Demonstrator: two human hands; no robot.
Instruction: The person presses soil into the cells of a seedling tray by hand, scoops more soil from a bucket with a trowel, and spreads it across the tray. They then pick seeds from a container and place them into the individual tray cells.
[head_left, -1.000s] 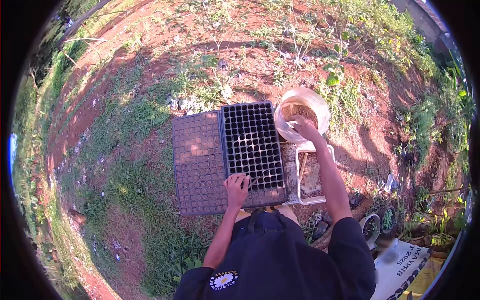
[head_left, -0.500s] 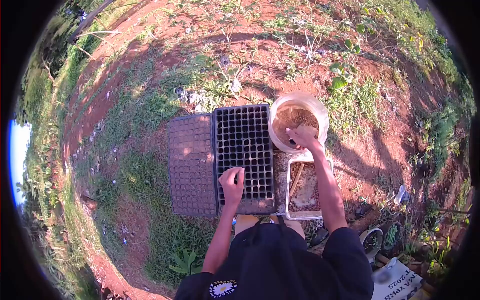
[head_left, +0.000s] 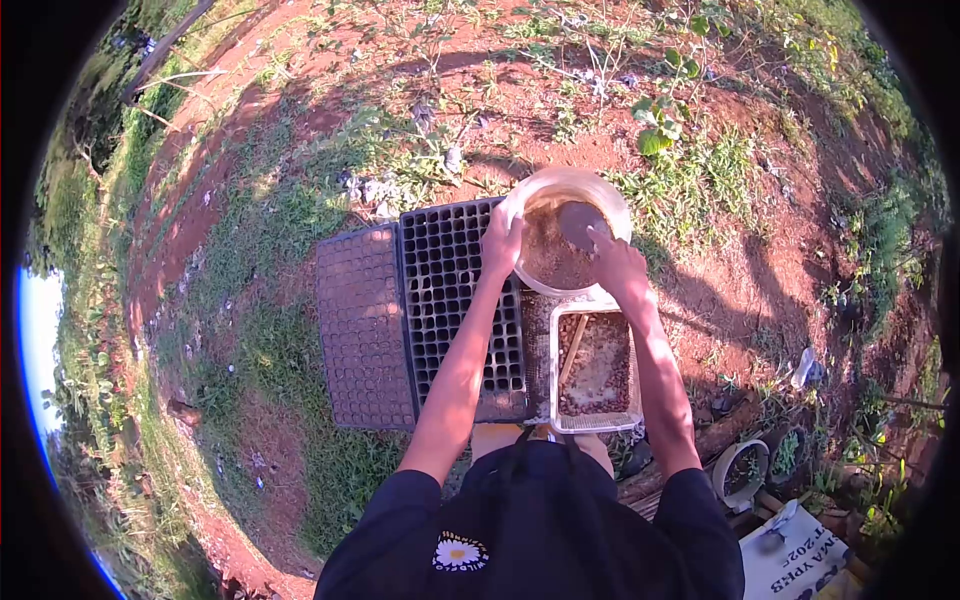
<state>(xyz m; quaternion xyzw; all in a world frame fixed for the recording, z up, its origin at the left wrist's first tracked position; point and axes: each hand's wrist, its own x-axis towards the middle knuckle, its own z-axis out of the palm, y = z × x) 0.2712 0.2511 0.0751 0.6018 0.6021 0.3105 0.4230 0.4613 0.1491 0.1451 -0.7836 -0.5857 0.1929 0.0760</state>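
A whitish round bucket point(head_left: 618, 200) holds loose brown soil point(head_left: 550, 255). My left hand point(head_left: 502, 242) is closed on the left side of its rim. Inside the bucket, my right hand point(head_left: 618, 265) grips a dark, round, cup-like scoop point(head_left: 579, 226) over the soil; its exact shape is hard to make out. Left of the bucket lies a black seedling tray point(head_left: 437, 290) with rows of open cells, partly covered by my left forearm. Beside that tray is a second seedling tray point(head_left: 365, 330), its cells filled with brown soil.
Just below the bucket sits a white rectangular basket point(head_left: 640, 400) with small brown pieces and a wooden stick point(head_left: 574, 348) in it. At the lower right are a round pot point(head_left: 742, 475) and a printed white sack point(head_left: 795, 555). Grass and leafy plants point(head_left: 655, 125) grow around.
My left hand has moved from above the black tray up to the bucket's rim. My right hand stays at the bucket, where the dark scoop now shows. The view has shifted slightly.
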